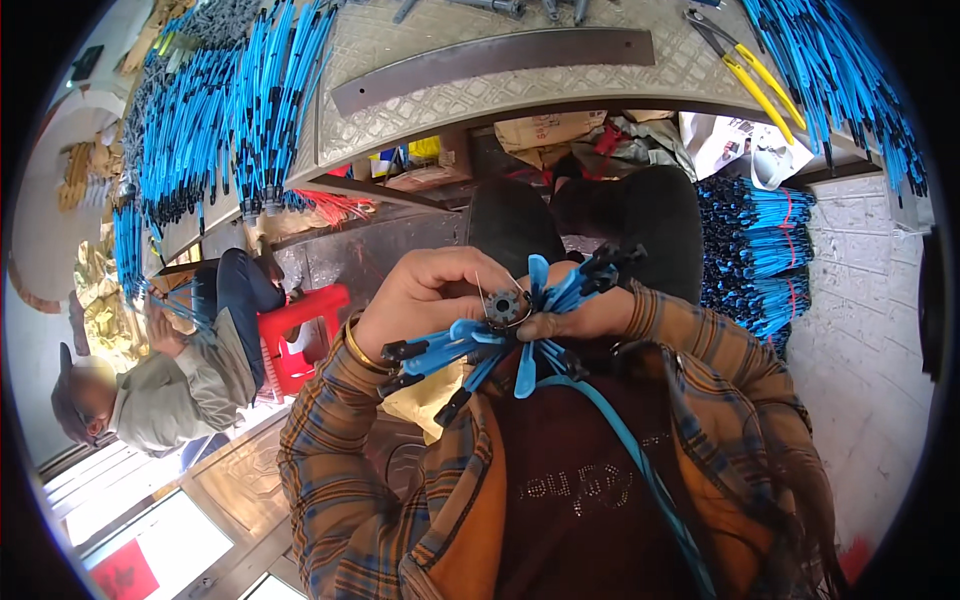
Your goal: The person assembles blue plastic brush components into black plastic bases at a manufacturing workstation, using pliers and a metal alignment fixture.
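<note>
In front of my chest I hold a round grey notched hub (pixel 504 308) with blue plastic strips (pixel 525 370) fanning out around it, their ends tipped in black. My left hand (pixel 425 300) is closed, thumb and forefinger pinched at the hub's left side. A thin wire (pixel 480 285) loops beside those fingertips and around the hub. My right hand (pixel 590 315) grips the blue strips from the other side, its thumb pressed near the hub. Some of its fingers are hidden behind the strips.
Ahead, a patterned table (pixel 400 110) carries a long dark metal bar (pixel 500 65), yellow-handled pliers (pixel 750 75) and piles of blue strips (pixel 280 100). Tied bundles (pixel 755 255) are stacked by the right wall. At left, another person (pixel 170 390) sits near a red stool (pixel 305 335).
</note>
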A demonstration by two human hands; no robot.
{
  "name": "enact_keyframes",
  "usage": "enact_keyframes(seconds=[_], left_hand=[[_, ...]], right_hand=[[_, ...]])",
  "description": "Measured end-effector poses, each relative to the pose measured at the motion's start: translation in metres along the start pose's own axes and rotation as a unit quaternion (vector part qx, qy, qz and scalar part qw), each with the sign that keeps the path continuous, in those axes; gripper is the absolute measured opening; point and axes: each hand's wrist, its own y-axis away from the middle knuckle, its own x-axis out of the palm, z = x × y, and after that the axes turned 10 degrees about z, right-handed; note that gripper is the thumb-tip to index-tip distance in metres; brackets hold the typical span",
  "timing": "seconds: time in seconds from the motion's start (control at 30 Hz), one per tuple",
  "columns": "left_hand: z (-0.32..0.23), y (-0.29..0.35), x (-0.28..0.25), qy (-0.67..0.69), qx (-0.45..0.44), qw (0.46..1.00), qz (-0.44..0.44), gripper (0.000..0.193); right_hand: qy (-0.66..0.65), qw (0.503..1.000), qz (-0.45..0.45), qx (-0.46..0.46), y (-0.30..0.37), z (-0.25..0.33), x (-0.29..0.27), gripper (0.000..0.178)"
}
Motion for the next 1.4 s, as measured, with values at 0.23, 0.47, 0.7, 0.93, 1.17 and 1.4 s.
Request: enact_keyframes(seconds=[0.23,0.47,0.7,0.93,1.17,1.4], left_hand=[[0.006,0.005,-0.001,0.02,0.032,0.999,0.025,0.015],[0.005,0.008,-0.007,0.012,0.027,0.997,0.072,0.017],[-0.013,0.01,-0.001,0.055,0.016,0.996,0.065,0.019],[-0.035,0.004,-0.01,-0.105,-0.013,0.988,0.109,0.028],[-0.043,-0.009,-0.003,-0.431,0.12,0.885,0.128,0.038],[-0.022,0.001,0.015,-0.449,0.176,0.876,-0.008,0.034]], right_hand=[[0.053,0.998,0.023,-0.007,-0.002,-0.018,-0.001,0.026],[0.096,0.994,0.044,-0.031,0.0,-0.01,0.0,0.036],[0.083,0.996,0.014,-0.029,0.0,-0.005,0.001,0.03],[0.141,0.989,0.046,0.0,0.002,-0.009,-0.001,0.033],[0.114,0.99,0.034,-0.079,-0.002,-0.018,-0.001,0.026],[0.034,0.998,0.036,-0.036,0.0,-0.008,0.002,0.029]])
